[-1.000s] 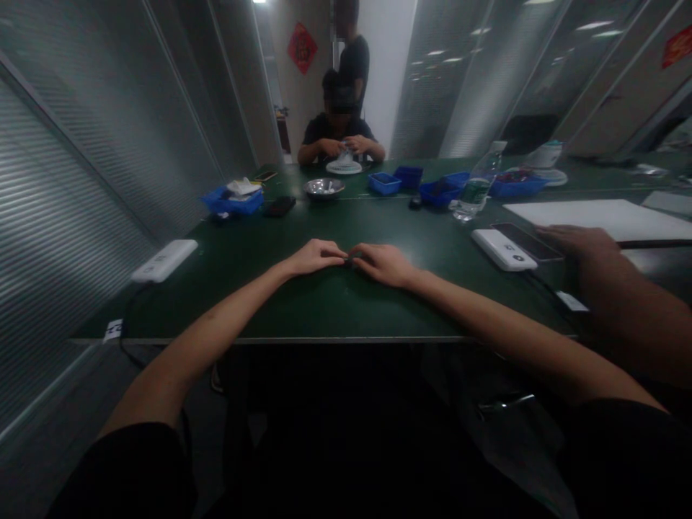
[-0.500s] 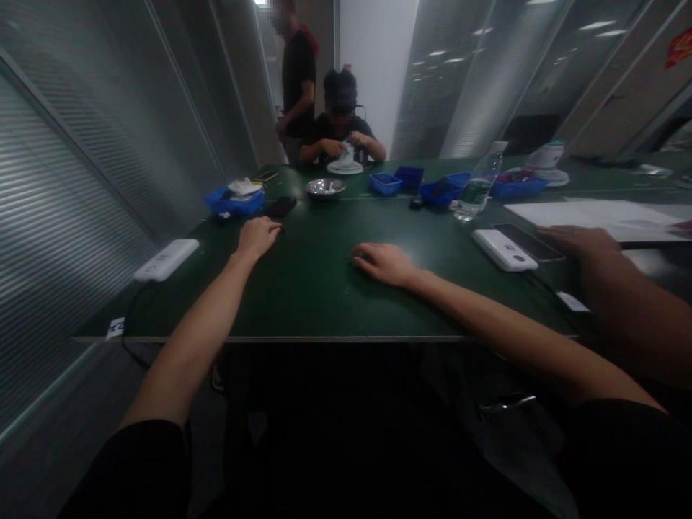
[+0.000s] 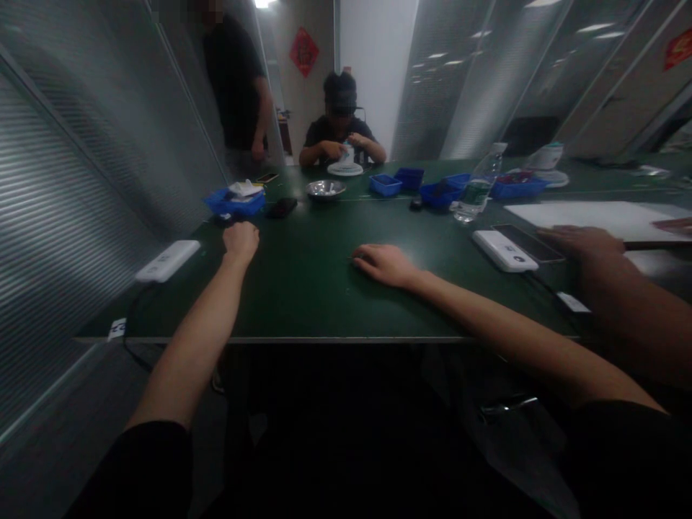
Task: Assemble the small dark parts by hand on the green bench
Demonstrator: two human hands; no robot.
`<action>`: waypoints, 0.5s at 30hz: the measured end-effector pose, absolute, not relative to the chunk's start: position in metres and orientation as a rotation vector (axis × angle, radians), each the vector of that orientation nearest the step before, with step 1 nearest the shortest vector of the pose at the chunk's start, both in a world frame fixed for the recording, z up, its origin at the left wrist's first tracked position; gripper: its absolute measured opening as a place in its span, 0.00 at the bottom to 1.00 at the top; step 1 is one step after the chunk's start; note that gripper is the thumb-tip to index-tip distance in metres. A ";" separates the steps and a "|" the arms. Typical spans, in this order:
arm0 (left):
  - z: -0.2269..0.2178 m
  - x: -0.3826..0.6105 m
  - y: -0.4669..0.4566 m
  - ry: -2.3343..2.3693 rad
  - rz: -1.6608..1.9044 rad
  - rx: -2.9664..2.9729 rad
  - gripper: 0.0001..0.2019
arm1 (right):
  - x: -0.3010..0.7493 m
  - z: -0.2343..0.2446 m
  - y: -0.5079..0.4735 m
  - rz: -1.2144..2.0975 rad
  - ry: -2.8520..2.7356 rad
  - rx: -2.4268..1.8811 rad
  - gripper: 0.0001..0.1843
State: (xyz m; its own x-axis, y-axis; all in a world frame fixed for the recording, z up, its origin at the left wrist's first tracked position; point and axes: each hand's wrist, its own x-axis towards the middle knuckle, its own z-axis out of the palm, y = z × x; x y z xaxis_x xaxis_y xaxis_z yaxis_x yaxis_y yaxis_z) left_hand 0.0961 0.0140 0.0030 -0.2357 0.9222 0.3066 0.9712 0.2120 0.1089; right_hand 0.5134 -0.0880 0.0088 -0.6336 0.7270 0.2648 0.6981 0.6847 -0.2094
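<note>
My left hand (image 3: 241, 240) reaches far out over the green table (image 3: 318, 288), fingers curled, just short of a blue bin (image 3: 234, 202) holding white items. Whether it holds anything is hidden. My right hand (image 3: 383, 263) rests palm down on the table's middle, fingertips bent together over a small dark thing too small to name. A black phone (image 3: 282, 207) lies right of the bin.
A white power bank (image 3: 168, 260) with a cable lies at the left edge. A co-worker's hand (image 3: 581, 241) rests by a white power bank (image 3: 504, 250) and a phone. A metal bowl (image 3: 324, 188), blue bins (image 3: 385, 184), and a water bottle (image 3: 476, 192) stand further back. One person sits opposite, another stands nearby.
My left hand left my right hand at the table's middle and moved left and forward toward the blue bin. The standing person walked left and nearer along the wall.
</note>
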 end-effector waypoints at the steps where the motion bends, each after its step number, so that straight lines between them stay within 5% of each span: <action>1: 0.003 0.096 0.013 -2.310 -0.433 -1.817 0.18 | 0.513 0.009 -0.088 0.120 -2.572 -1.128 0.20; 15: -0.002 0.070 0.033 -2.755 -1.144 -1.532 0.10 | 0.514 0.010 -0.089 0.130 -2.581 -1.128 0.20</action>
